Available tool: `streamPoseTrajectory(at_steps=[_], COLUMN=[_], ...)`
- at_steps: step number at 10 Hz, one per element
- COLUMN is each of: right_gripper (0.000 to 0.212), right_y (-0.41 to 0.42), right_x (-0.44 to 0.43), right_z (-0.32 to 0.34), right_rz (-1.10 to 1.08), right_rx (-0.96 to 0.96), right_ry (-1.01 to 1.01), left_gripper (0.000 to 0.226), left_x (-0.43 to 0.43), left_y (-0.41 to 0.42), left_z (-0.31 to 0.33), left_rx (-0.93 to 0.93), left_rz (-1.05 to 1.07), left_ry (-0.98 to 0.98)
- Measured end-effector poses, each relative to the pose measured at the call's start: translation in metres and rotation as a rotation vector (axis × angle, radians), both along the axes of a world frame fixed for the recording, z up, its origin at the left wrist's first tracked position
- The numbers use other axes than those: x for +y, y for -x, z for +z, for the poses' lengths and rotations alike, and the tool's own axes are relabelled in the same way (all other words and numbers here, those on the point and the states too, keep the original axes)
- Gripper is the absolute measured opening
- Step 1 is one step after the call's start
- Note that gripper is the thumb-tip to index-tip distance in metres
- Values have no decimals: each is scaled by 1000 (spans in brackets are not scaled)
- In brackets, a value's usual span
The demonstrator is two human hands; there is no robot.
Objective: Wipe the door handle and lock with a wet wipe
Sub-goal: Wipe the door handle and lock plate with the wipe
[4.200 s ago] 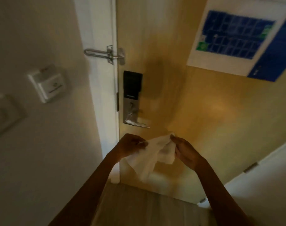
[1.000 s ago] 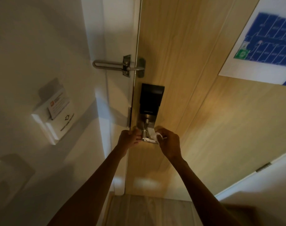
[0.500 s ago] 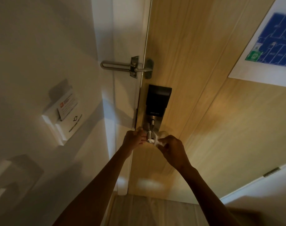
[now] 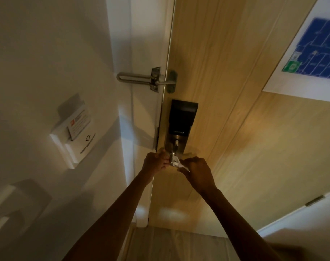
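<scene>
A black and silver smart lock is mounted on the wooden door. Its metal lever handle sticks out just below the lock plate. My right hand pinches a white wet wipe against the handle from the right. My left hand is closed at the handle's left end; whether it also touches the wipe is hidden. Most of the wipe is covered by my fingers.
A silver swing-bar latch bridges the white door frame and the door above the lock. A key-card holder sits on the left wall. A blue floor-plan sign hangs on the door at the upper right.
Several seconds ago both hands held the wipe spread out below the handle. Now they are up at the handle with the wipe bunched on it. In the last second the hands barely shifted.
</scene>
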State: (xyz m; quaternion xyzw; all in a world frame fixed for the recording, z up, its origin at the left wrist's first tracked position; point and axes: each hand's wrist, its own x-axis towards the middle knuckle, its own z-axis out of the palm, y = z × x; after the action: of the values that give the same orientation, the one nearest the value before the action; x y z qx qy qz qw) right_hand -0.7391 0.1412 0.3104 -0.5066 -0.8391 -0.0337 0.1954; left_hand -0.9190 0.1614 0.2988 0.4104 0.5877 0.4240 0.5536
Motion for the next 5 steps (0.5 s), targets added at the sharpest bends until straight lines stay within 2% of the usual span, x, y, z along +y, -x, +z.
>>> streamPoseTrajectory(at_steps=[1,2,3,4,5], right_gripper=[28,28,24,21,19], right_y=[1,-9,-29,-48,-63], right_x=[0,3,4,6,8], right_z=[-3,-4,0,3,5], right_rz=[-16,-10,-7,-34,-54], right_rx=[13,30,52,77,111], right_ry=[-5,29,78,171,261], left_gripper=[29,40,37,36,39], left_x=[2,-1,1,2,2], left_y=[-1,-1,0,-2,-2], left_z=[1,4,1,-2,-5], left_rx=[-70,18,-19,-112,-106], left_rz=[42,51,22,69,75], left_ry=[30,27,27,25,14])
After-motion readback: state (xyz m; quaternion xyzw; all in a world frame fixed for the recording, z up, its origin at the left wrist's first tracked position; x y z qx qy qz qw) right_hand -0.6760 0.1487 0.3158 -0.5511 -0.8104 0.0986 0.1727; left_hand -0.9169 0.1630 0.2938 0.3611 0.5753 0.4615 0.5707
